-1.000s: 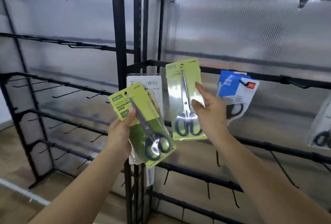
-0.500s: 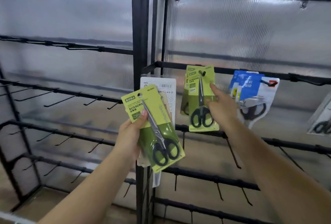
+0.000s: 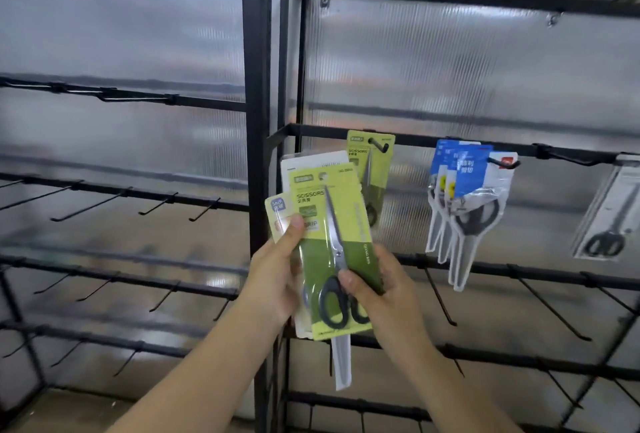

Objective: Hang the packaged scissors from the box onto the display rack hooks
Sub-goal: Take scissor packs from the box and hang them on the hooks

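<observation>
**Scissors packs: some hung, a stack in hand, many hooks bare**

Scissors go up on the display rack [image 3: 258, 93], left to right as I see it:

- Left bay: rows of hooks [image 3: 157, 203], none with a pack on them. Nothing done there, as far as I can see.
- Centre, in front of the rack post: my left hand [image 3: 273, 289] grips a stack of packs [image 3: 313, 259], thumb pressed on the front face. Front one is the green pack [image 3: 332, 245] with black-handled scissors. Behind it there's a white card, a small pack with a blue tag at the left edge, and a clear sleeve sticking out the bottom. Exact count of the stack: can't tell.
- My right hand [image 3: 384, 294] pinches the lower right of that green pack, thumb on the handle area, fingers behind. Looks like I'm peeling it off the stack for hanging. Both hands are together on the same bundle.
- Right bay, upper bar: one matching green pack hung [image 3: 375, 169] on its hook, just behind the stack. Further right, a cluster of blue packs [image 3: 464, 211] shares one hook. At the far right edge hangs a clear-packaged pair [image 3: 609, 221].
- Hooks below that bar are bare.

Status, my read: partway. Three hooks in use and a handful of packs left in hand. The box isn't in view, so I can't say what's left in it. Likely next is the green pack onto the hook with its twin.
</observation>
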A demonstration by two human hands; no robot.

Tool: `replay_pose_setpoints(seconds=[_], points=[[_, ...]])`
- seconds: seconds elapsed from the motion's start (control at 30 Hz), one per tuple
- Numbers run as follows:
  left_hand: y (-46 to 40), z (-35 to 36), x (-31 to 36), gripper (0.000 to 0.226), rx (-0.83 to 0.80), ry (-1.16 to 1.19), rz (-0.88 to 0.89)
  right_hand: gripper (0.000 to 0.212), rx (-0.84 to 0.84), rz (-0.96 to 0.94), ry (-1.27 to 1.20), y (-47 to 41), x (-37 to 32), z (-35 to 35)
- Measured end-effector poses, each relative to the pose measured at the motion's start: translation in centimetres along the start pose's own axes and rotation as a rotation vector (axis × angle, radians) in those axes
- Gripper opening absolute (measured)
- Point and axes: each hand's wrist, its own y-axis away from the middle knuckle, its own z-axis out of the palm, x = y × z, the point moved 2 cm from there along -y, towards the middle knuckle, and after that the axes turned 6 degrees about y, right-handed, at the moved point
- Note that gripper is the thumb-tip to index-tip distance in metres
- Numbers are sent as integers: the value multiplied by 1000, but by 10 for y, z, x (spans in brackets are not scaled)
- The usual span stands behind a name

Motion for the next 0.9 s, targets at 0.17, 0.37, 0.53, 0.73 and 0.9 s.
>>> replay_pose_setpoints(seconds=[0.17, 0.37, 0.53, 0.73, 0.9], points=[[3, 5, -2, 27, -124, 24, -61, 48, 179, -49, -31, 1, 1, -11], [4, 6, 6, 29, -32, -42, 22, 69, 296, -143, 187, -17, -9, -34], [4, 2, 9, 20, 35, -68, 49, 63, 273, -77, 272, -24, -17, -44], [9, -4, 9, 18, 84, -94, 56, 63, 239, -3, 203, -19, -19, -49], [14, -9, 12, 17, 92, -140, 66, 62, 239, 15, 131, -16, -23, -54]])
